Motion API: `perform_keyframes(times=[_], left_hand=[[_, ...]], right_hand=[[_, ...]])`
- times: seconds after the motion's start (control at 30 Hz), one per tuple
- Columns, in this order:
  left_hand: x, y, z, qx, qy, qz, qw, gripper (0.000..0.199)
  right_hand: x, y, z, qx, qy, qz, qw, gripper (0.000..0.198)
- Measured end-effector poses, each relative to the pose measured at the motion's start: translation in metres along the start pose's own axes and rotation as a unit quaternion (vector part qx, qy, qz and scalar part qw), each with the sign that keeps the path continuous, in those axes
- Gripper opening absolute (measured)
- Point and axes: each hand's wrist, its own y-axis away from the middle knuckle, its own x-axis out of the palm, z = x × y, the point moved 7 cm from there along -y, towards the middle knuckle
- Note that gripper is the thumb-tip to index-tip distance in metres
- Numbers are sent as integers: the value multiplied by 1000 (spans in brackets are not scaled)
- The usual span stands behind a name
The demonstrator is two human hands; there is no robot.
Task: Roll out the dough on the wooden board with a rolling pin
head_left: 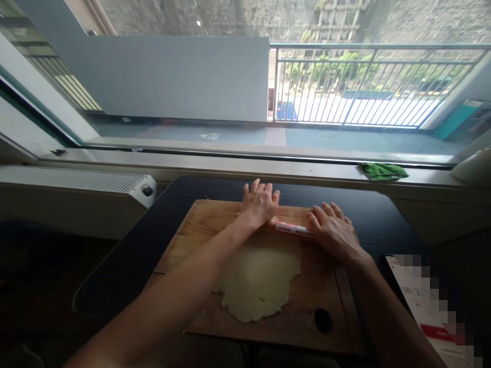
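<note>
The grip of both hands is unclenched: the left hand (pixel 261 202) lies palm down with fingers apart over the left end of a red-and-white labelled roller (pixel 292 229), and the right hand (pixel 334 229) lies likewise over its right end, fingers pointing to the far side. How firmly either presses, I cannot tell. The roller lies crosswise at the far end of a flat dough sheet (pixel 257 278), whose near edge is ragged. The dough is on a wooden board (pixel 207 217) with a dark round spot (pixel 323 321) at its near right corner. The board rests on a dark bench (pixel 126 260). To the right is a device with a lit screen (pixel 408 291), partly pixelated. Beyond the bench, a green cloth (pixel 383 171) lies on the windowsill (pixel 268 162); a white radiator (pixel 76 181) stands left.
</note>
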Motion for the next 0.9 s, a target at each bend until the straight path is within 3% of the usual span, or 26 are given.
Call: perform_keyframes(times=[0.13, 0.2, 0.27, 0.43, 0.5, 0.57, 0.77, 0.83, 0.9], left_hand=[[-14, 70, -10, 62, 7, -8, 998, 46], [-17, 90, -11, 74, -1, -2, 997, 47], [-13, 84, -9, 68, -6, 11, 998, 48], [12, -1, 3, -7, 10, 48, 999, 50], [15, -19, 5, -29, 8, 50, 998, 49], [11, -11, 4, -24, 5, 42, 999, 49], [-10, 84, -9, 68, -17, 14, 997, 50], [-11, 82, -9, 73, -19, 7, 997, 51], [-6, 56, -7, 62, -12, -1, 998, 50]], right_hand=[[-1, 54, 7, -53, 28, -48, 997, 48], [-2, 71, 9, -71, 31, -61, 995, 50], [-2, 68, 9, -71, 32, -62, 995, 49], [-1, 0, -1, -13, 2, -4, 1000, 46], [1, -15, -4, 10, -12, 24, 1000, 48], [1, -9, -4, 6, -9, 19, 1000, 48], [-1, 68, 9, -75, 39, -71, 994, 52], [-1, 66, 8, -73, 43, -81, 993, 54], [0, 42, 6, -55, 40, -86, 994, 52]])
